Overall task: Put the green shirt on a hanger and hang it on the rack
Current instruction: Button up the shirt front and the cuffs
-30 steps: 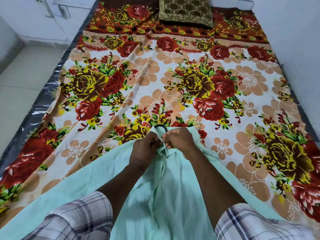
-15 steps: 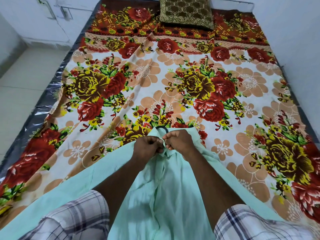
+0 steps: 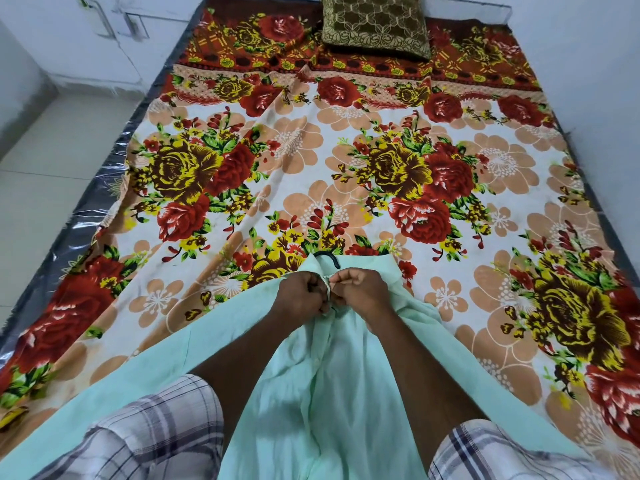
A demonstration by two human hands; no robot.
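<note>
Green shirt (image 3: 332,393) lies front-up on the floral sheet (image 3: 346,161), neck away from the person, hem over the lap. The black hanger (image 3: 328,258) is inside it; only its hook shows at the collar. Just below the hook the left hand (image 3: 301,299) and right hand (image 3: 360,292) meet, each pinching a front edge of the shirt, likely closing the top button. The hanger's arms are hidden, so I cannot tell if the shoulders sit square. If the button is left half through, the thin cloth could slide off one arm when lifted. Hard tugging at the neck could also pull the hook back inside the collar. A pillow (image 3: 375,24) lies well apart.
</note>
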